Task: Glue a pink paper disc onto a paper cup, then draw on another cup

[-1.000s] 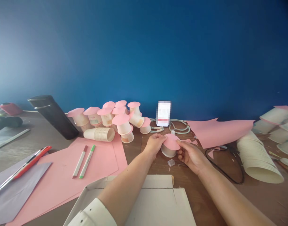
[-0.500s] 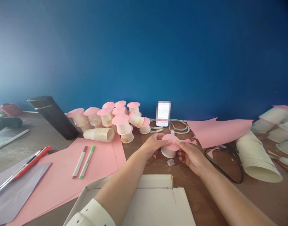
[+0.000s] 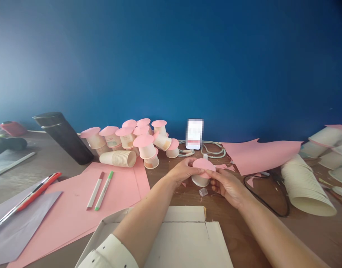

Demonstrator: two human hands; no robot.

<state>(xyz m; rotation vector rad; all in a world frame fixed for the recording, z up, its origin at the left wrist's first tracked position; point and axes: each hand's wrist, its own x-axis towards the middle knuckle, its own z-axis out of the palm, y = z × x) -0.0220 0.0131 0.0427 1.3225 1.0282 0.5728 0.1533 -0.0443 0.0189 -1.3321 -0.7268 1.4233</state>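
An upturned white paper cup stands on the wooden table with a pink paper disc on top of it. My left hand pinches the disc's left edge and my right hand grips its right edge and the cup's side. A small clear cap lies just in front of the cup.
Several cups with pink tops cluster at the back left by a stack of cups lying on its side. Two markers lie on pink sheets. A flat cardboard box is near me. A phone, cables, a black flask and cup stacks surround.
Both hands stay on the disc and cup; the disc has shifted very slightly upward and right. Nothing else moved.
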